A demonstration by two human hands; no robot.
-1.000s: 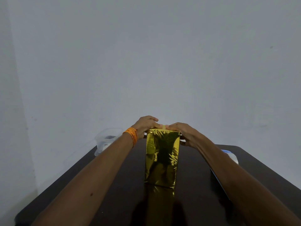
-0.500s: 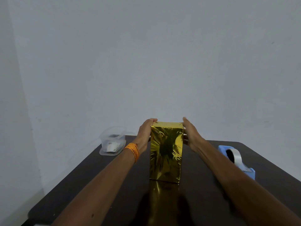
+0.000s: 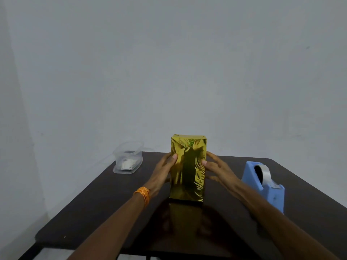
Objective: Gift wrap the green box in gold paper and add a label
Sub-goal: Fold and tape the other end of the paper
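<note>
The box (image 3: 187, 169), fully covered in shiny gold paper, stands upright on the dark table (image 3: 105, 209). My left hand (image 3: 163, 171) holds its left side at mid height, thumb on the front face and fingers behind the edge. My right hand (image 3: 217, 169) lies against its right side with fingers spread and fairly straight, the thumb tip touching the front right edge. No label shows on the faces of the box turned toward me.
A blue tape dispenser (image 3: 264, 186) with a roll of clear tape stands to the right of the box. A clear plastic tub (image 3: 128, 158) holding small white pieces sits at the table's far left corner. A pale wall rises just behind the table.
Both hands have slid down from the top of the box to its middle sides. The box now stands upright and square to me.
</note>
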